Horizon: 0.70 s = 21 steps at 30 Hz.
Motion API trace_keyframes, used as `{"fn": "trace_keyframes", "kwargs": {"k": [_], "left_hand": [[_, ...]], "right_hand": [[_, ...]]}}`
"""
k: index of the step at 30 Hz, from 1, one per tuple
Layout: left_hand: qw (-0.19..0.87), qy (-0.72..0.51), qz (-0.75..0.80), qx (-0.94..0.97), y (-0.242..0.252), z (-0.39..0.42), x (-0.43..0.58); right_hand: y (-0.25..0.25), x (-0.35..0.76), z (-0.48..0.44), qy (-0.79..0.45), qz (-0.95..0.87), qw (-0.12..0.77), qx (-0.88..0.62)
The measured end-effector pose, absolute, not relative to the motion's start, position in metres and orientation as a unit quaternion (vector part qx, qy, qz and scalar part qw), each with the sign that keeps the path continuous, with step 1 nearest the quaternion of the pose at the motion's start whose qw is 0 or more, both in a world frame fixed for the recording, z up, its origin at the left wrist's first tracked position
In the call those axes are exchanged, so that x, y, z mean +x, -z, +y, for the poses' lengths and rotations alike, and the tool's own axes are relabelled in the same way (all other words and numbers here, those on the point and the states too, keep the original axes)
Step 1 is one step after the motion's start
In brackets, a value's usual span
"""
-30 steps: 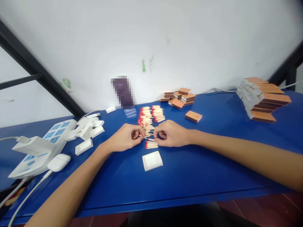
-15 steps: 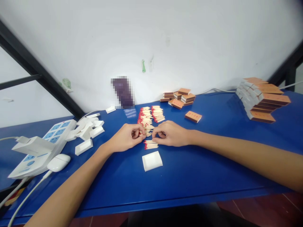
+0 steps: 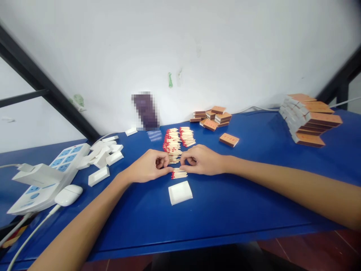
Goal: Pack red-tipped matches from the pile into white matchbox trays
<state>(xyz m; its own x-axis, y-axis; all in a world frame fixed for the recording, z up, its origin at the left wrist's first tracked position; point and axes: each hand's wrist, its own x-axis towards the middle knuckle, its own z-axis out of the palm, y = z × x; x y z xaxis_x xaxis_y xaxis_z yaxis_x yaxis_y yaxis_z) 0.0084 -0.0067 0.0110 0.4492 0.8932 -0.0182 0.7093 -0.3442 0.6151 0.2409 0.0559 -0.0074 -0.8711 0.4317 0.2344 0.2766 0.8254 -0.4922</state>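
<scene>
On the blue desk (image 3: 248, 203), directly ahead of you, a small bundle (image 3: 179, 174) of matches lies between your two hands. Its long axis runs left to right, with red heads toward the left hand (image 3: 146, 169) and plain ends toward the right hand (image 3: 203, 161).

Grip state:
- Left hand: fingers curled in, gap narrow, tips touching the head end of the bundle.
- Right hand: fingers curled in, gap narrow, tips touching the plain end from slightly behind.
- Whether either grip clamps sticks or only presses against them cannot be told; the fingertips hide the contact.

Both hands are equally close to the bundle, one at each end.

Position of nearby items:
- An open white tray (image 3: 180, 192) lies just beside the bundle, on your side of it, apart from both hands. Its long axis also runs left to right.
- The main pile (image 3: 172, 143) of matches lies just behind the hands, near the fingertips.
- A heap of white trays (image 3: 103, 156) sits well to the left, beside a power strip (image 3: 47, 177).
- Closed boxes (image 3: 216, 116) sit farther back — a taller stack (image 3: 310, 120) stands at far right.
</scene>
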Motion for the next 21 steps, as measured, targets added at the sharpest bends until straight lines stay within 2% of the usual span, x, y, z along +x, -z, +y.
{"fn": "trace_keyframes", "kwargs": {"k": [21], "left_hand": [[0.269, -0.152, 0.501, 0.808, -0.0088, -0.0055, 0.0089]], "right_hand": [[0.0068, 0.2414, 0.0549, -0.215, -0.945, 0.171, -0.177]]}}
